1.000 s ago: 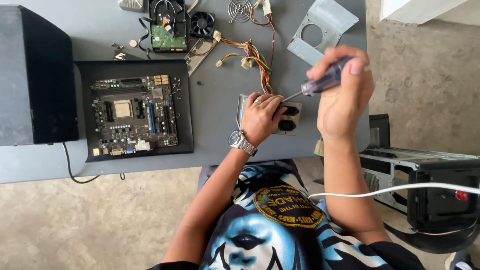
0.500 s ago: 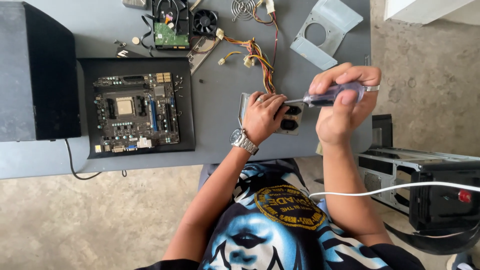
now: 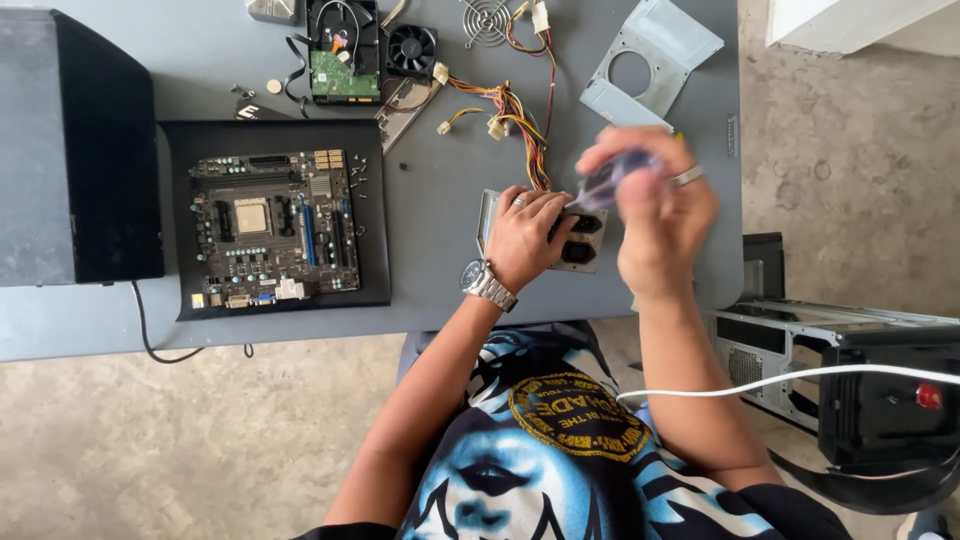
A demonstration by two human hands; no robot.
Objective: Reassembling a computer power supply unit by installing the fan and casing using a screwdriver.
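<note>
My left hand (image 3: pixel 527 238), with a wristwatch, rests flat on top of a grey power supply box (image 3: pixel 583 250) at the table's near edge and holds it down. A bundle of coloured wires (image 3: pixel 520 125) runs from the box toward the back. My right hand (image 3: pixel 652 205), blurred by motion, grips a screwdriver with a purple-grey handle (image 3: pixel 605 180) just above the box's right side. The screwdriver's tip is hidden by blur and by my hands.
A motherboard (image 3: pixel 270 228) lies on a black mat (image 3: pixel 375 200) left of my hands, next to a black computer case (image 3: pixel 75 160). A hard drive (image 3: pixel 343 50), small fan (image 3: pixel 412 48), metal bracket (image 3: pixel 650 60) and loose screws lie at the back. An open case frame (image 3: pixel 850 360) stands at the right.
My right hand has turned and shifted left with the screwdriver, from an upright grip to a blurred position closer over the power supply. My left hand stays on the box.
</note>
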